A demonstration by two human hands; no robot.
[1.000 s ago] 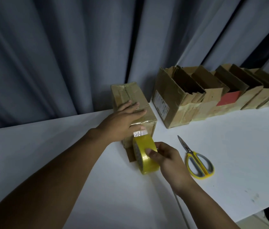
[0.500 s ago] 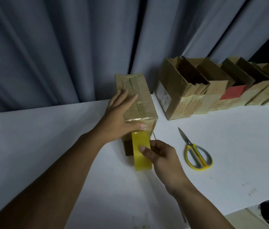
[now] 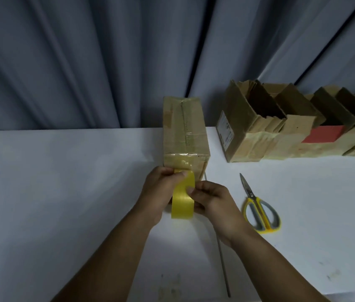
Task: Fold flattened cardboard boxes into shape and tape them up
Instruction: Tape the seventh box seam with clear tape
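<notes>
A closed brown cardboard box (image 3: 185,131) stands on the white table (image 3: 63,192), its top seam and near end covered with clear tape. Just in front of its near end both hands hold a yellow tape roll (image 3: 182,201) upright on its edge. My left hand (image 3: 159,192) grips the roll's left side, thumb pressing at its top against the box's lower front. My right hand (image 3: 213,201) grips the right side, thumb on the yellow band. The roll's core is hidden by my hands.
Yellow-handled scissors (image 3: 259,210) lie shut on the table to the right of my right hand. A row of open-topped cardboard boxes (image 3: 246,131) stands at the back right, one showing a red face (image 3: 322,136). A grey curtain (image 3: 106,62) hangs behind.
My left hand has come off the top of the box and down onto the tape roll. The roll now sits lower, held by both hands at the box's near end.
</notes>
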